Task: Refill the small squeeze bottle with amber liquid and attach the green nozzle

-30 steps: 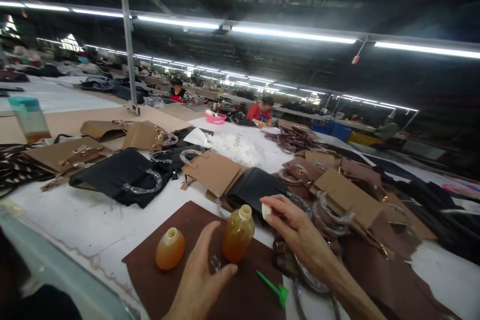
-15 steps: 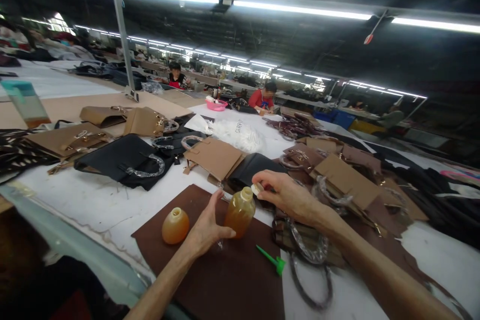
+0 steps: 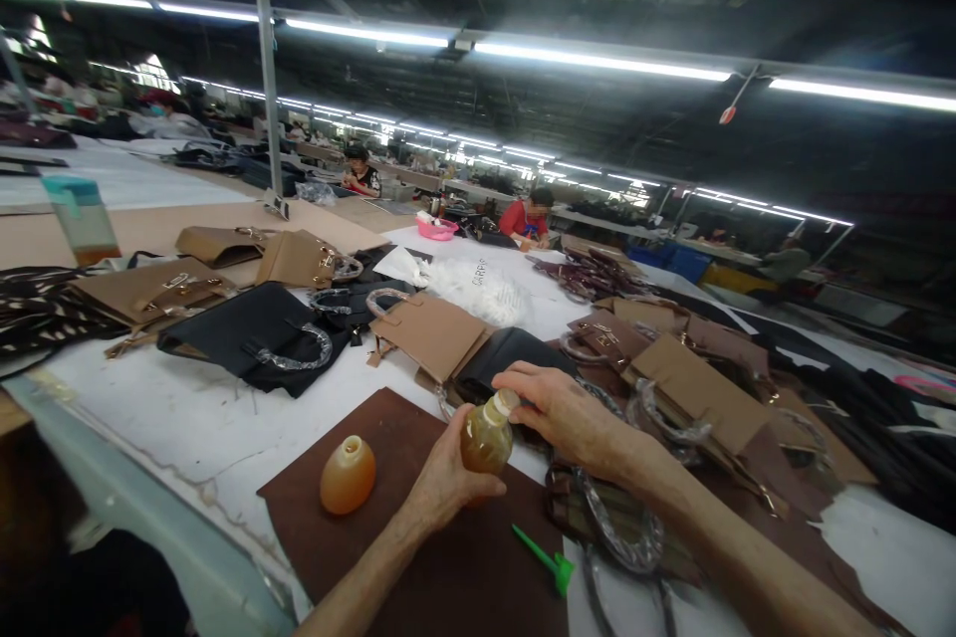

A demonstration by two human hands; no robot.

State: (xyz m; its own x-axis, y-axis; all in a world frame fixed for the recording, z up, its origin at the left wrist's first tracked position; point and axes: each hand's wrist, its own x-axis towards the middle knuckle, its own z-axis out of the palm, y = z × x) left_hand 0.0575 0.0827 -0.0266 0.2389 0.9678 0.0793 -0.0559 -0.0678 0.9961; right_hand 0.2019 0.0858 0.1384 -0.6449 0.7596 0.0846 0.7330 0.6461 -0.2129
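Observation:
My left hand (image 3: 452,473) is wrapped round a clear plastic bottle (image 3: 487,442) of amber liquid, which leans slightly to the right. My right hand (image 3: 557,408) pinches a white cap (image 3: 506,402) at the bottle's mouth; whether the threads are engaged cannot be seen. To the left, a rounded squeeze bottle (image 3: 349,476) with orange-amber contents and an uncovered neck stands on a dark brown sheet (image 3: 403,567). On the sheet's right side lies a green pointed nozzle (image 3: 549,559).
Tan handbags (image 3: 429,330) and black handbags (image 3: 246,333) with plastic-wrapped handles lie beyond the sheet. More brown bags (image 3: 694,373) crowd the right. A teal-lidded jug (image 3: 82,219) stands at left, a white plastic bag (image 3: 478,287) farther back. Two people sit across the tables.
My left hand has closed round the bottle, which now tilts. My right hand has brought the cap from beside the neck onto the mouth. The camera view has shifted slightly.

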